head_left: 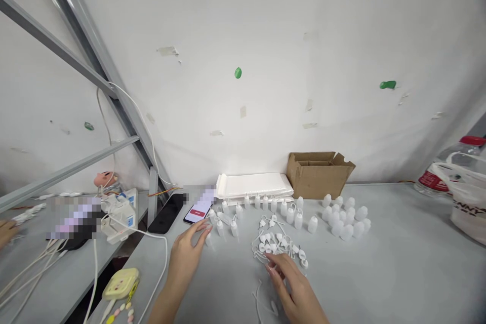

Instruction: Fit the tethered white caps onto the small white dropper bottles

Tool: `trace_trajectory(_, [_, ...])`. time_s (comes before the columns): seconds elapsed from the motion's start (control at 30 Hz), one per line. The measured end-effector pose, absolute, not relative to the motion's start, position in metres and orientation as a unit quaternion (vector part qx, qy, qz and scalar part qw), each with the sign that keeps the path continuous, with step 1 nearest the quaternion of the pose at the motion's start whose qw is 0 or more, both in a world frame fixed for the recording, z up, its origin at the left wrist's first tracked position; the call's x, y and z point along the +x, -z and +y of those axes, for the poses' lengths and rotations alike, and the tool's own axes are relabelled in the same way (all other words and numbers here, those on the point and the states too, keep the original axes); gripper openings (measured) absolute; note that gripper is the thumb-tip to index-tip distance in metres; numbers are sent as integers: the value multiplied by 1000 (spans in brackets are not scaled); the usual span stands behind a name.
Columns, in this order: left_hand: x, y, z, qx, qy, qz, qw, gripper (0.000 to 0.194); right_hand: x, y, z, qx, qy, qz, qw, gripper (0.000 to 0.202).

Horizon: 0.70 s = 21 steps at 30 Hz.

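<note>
My left hand (186, 251) reaches over the left group of small white squeeze bottles (220, 229), thumb and fingers a little apart. A blurred bottle stands by its fingertips; I see no grip on it. My right hand (293, 283) is at the near edge of a pile of white caps with thin loops (279, 243), its thumb and forefinger slightly apart and nothing visible between them. More capped bottles (298, 220) stand in a loose row behind the pile. To the right is a cluster of translucent bottles (342, 218) without loops.
Behind the bottles are a stack of white flat packets (254, 186) and an open cardboard box (319, 179). Phones (198, 207) and a power strip (125, 217) with cables lie left, near a yellow case (121, 283). A plastic bag (469, 202) sits far right. Another person's hand (6, 232) shows at far left.
</note>
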<state>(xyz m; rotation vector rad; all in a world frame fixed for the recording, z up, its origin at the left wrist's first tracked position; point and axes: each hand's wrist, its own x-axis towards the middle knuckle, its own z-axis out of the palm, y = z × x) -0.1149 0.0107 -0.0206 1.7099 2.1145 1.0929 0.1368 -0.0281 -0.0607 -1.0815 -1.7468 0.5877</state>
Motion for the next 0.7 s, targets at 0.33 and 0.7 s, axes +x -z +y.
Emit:
trace_trajectory(0.33, [-100,8,-8,638,-472,591,-145,26,195,32,-16,-535,-145,-662,505,30])
trace_trajectory(0.7, [-28,0,3,761,-322,531,191,23,309,32,25,-711,75,-534,452,50])
